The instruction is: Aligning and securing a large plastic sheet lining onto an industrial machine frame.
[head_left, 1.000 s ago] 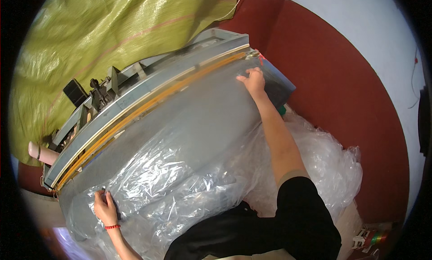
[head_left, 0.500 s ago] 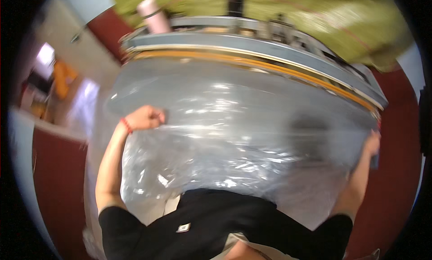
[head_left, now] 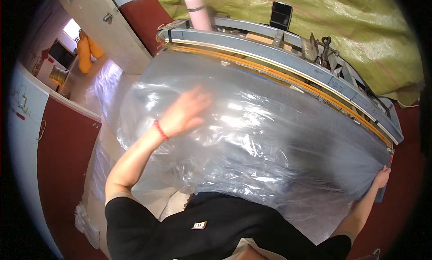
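A wide sheet of clear plastic film [head_left: 265, 145] spreads in front of me, smooth at its far side and wrinkled with bright glare nearer my body. Over its left half is my left hand [head_left: 185, 110], fingers spread and blurred by motion, holding nothing; whether it touches the film I cannot tell. A red bead bracelet [head_left: 160, 130] circles that wrist. At the film's right edge my right hand [head_left: 383, 176] is closed on the gathered film. Along the far side runs a long grey metal beam [head_left: 243, 43] with an orange strip [head_left: 274, 70] below it.
Behind the beam stand a pink bottle [head_left: 198, 11] and an upright black phone [head_left: 281, 16]. Metal tools [head_left: 323, 50] lie on the frame. Yellow-green woven sheeting [head_left: 342, 21] covers the back. A door [head_left: 108, 28] stands at far left, and more film [head_left: 105, 84] lies on the floor.
My left hand has gone from closed near the film's left side to open, farther in over it. My right hand keeps its hold at the right edge. The whole view has shifted and tilted.
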A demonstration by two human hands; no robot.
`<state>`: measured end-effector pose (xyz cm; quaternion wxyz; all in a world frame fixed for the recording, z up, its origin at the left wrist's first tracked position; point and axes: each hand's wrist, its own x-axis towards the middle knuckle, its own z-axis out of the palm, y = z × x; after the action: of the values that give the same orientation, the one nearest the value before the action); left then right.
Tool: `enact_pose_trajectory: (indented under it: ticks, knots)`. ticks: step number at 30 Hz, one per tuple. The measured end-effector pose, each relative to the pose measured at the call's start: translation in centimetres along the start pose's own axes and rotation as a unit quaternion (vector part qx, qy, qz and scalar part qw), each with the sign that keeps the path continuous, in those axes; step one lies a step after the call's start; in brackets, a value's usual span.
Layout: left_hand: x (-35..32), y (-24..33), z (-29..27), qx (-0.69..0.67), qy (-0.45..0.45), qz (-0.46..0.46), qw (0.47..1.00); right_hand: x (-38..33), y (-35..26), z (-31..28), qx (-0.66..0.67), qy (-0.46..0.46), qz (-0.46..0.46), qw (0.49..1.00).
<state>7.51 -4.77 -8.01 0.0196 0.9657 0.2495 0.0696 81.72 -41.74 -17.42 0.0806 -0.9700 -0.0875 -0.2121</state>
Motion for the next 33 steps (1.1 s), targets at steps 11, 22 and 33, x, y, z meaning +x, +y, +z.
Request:
enact_pose_trajectory:
  ticks: [11, 22, 33]
  knots:
    - [3.3, -3.9, 6.1, -0.033, 0.148, -0.144, 0.978, 0.6, 0.9, 1.4, 0.027, 0.017, -0.016, 0.999]
    - [6.8, -4.6, 6.3, -0.008, 0.197, -0.160, 0.967, 1.7, 3.1, 2.4, 0.119, 0.049, 0.010, 0.992]
    - [8.7, -2.4, 7.3, -0.120, 0.239, -0.234, 0.935, -0.7, 11.6, -4.1, 0.615, 0.035, 0.097, 0.782]
